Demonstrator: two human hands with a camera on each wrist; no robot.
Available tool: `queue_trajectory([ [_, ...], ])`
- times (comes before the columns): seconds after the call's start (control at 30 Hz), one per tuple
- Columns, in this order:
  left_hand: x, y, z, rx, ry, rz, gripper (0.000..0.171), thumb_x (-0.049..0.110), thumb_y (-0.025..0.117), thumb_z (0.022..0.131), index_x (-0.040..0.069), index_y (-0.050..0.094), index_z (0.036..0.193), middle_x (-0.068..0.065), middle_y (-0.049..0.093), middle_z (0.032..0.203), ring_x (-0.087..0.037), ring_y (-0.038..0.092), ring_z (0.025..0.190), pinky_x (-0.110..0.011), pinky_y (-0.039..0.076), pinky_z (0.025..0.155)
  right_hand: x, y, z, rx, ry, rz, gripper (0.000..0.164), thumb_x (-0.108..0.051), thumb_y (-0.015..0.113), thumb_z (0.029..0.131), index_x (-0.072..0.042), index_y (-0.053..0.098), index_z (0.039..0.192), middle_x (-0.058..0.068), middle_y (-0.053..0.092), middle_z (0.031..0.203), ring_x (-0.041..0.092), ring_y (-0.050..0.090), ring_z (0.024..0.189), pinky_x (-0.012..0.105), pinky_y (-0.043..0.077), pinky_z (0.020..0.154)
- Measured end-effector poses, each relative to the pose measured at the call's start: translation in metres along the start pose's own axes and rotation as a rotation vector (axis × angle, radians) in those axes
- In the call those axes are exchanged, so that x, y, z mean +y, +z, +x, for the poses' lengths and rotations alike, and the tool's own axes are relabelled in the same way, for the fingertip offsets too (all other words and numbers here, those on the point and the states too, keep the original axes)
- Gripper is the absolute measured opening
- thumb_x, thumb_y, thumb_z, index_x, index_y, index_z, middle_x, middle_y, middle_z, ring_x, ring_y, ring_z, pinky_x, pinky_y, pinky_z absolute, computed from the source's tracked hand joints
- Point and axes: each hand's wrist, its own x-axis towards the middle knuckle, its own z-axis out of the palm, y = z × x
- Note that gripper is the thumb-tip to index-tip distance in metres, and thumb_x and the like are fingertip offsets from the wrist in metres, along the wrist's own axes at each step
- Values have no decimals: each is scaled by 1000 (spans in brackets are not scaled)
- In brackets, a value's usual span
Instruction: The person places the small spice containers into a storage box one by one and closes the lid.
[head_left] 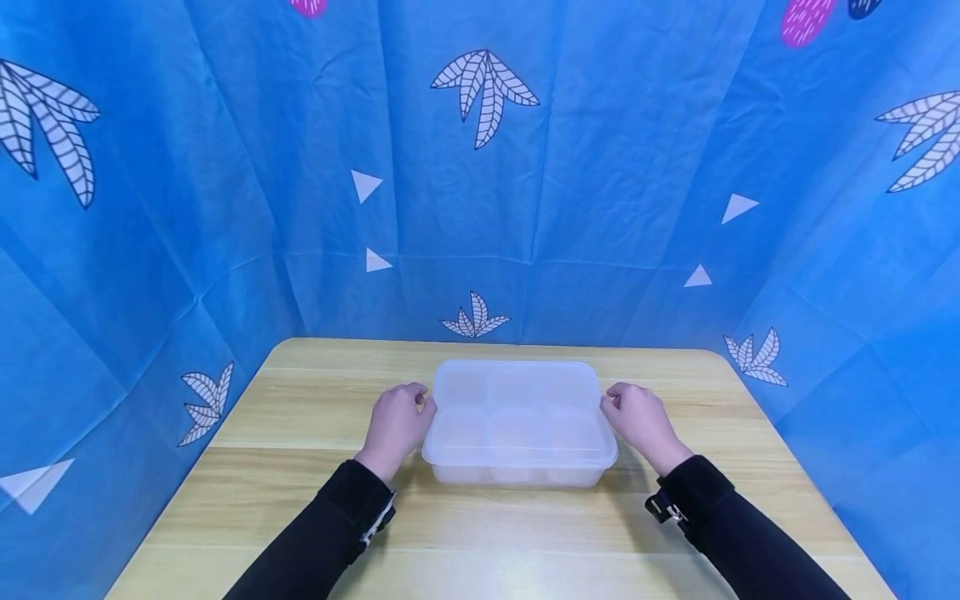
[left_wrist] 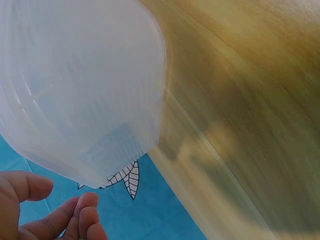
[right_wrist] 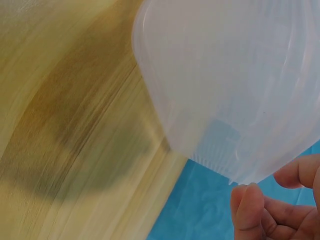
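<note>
A translucent white lidded box point(head_left: 517, 408) lies lengthwise on the wooden table, its lid over several compartments. Beside its left end is my left hand point(head_left: 401, 421), thumb and fingers loosely bent with a gap between them. In the left wrist view, the left fingertips point(left_wrist: 89, 201) are close by the box's rim point(left_wrist: 75, 181). My right hand point(head_left: 641, 421) mirrors it at the right end, fingers loosely bent. The right wrist view has the right fingertips point(right_wrist: 247, 192) right at the rim point(right_wrist: 260, 177), with the thumb apart from them. Neither hand wraps round the box.
The table point(head_left: 517, 542) is pale wood with rounded far corners. Blue patterned cloth point(head_left: 465, 208) hangs behind it and along both sides. Black sleeves with wrist straps point(head_left: 667, 508) cover both arms.
</note>
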Motion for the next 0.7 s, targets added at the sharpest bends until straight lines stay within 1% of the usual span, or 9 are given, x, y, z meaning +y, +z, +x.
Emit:
queue_trajectory([
  [0.17, 1, 1, -1, 13, 15, 6, 29, 15, 63, 94, -8, 71, 111, -15, 72, 95, -31, 67, 88, -46, 54, 85, -2, 3, 0, -2, -14, -12, 32, -16, 55, 97, 9, 69, 111, 9, 67, 79, 23, 60, 71, 50, 52, 79],
  [0.27, 2, 3, -2, 7, 20, 5, 27, 14, 63, 94, -7, 71, 109, -13, 72, 91, -28, 66, 81, -46, 54, 83, -3, 5, 0, -4, -14, -15, 32, -15, 55, 97, 10, 68, 112, 10, 68, 81, 23, 60, 71, 50, 53, 79],
  [0.4, 3, 4, -3, -6, 17, -3, 24, 12, 63, 94, -6, 73, 106, -11, 71, 89, -21, 61, 72, -44, 54, 81, -3, 6, 0, -8, -12, -13, 33, -14, 55, 97, 11, 68, 114, 11, 68, 81, 21, 58, 67, 48, 53, 77],
  [0.57, 2, 6, -3, -10, 15, -2, 22, 10, 63, 93, -5, 73, 106, -12, 72, 91, -17, 56, 67, -42, 55, 80, -3, 7, 1, -18, -13, -18, 33, -13, 55, 97, 11, 67, 115, 8, 65, 77, 19, 54, 64, 46, 53, 74],
  [0.7, 1, 8, -3, -20, -4, -9, 15, 9, 62, 93, -1, 73, 94, -8, 65, 79, -15, 49, 58, -37, 50, 72, -4, 7, 1, -15, -14, -20, 32, -12, 55, 97, 11, 68, 114, 9, 66, 78, 20, 56, 66, 47, 53, 74],
])
